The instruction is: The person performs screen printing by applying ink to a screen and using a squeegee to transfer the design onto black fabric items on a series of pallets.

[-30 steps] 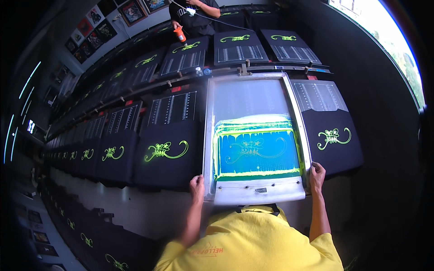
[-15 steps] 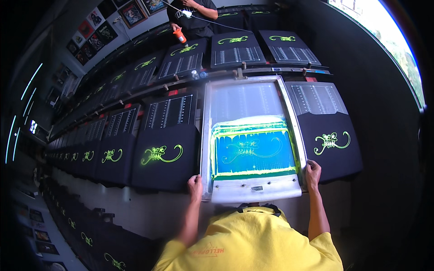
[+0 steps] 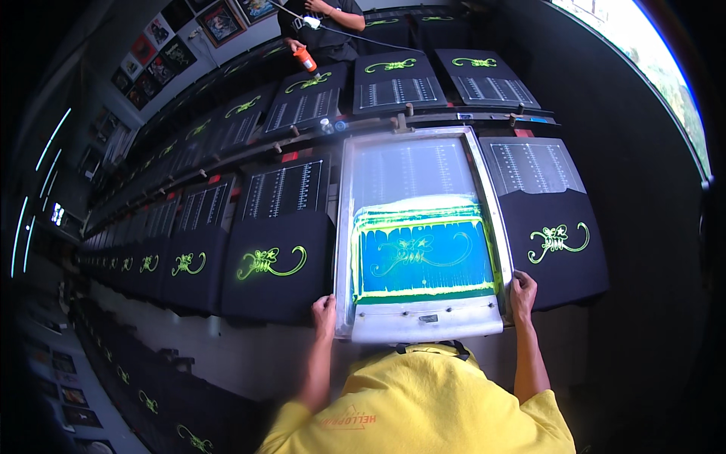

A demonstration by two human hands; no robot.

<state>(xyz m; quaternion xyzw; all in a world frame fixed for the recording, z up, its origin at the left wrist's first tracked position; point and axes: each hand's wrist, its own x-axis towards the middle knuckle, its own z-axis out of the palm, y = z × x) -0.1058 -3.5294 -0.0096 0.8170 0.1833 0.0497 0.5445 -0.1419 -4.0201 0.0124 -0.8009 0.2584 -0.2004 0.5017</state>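
Observation:
A screen printing frame (image 3: 493,204) with a metal border lies in front of me, between two dark shirts. Its mesh has a blue stencil area (image 3: 423,261) showing a curling outline design. Bright yellow-green ink (image 3: 416,214) banks across its far side and runs along its edges. A pale plate with bolts (image 3: 427,321) crosses the near end. My left hand (image 3: 324,312) is closed on the near left corner, fingers partly hidden. Higher up on the right side, my right hand (image 3: 523,291) is closed around the frame's edge. What lies beneath the screen is mostly hidden.
Printed dark shirts on boards flank the frame, one on the right (image 3: 556,242) and several leftward (image 3: 276,261). Beyond a rail (image 3: 227,155) with pegs runs another row. Across it, a person (image 3: 325,34) holds an orange heat gun (image 3: 305,59) over a print.

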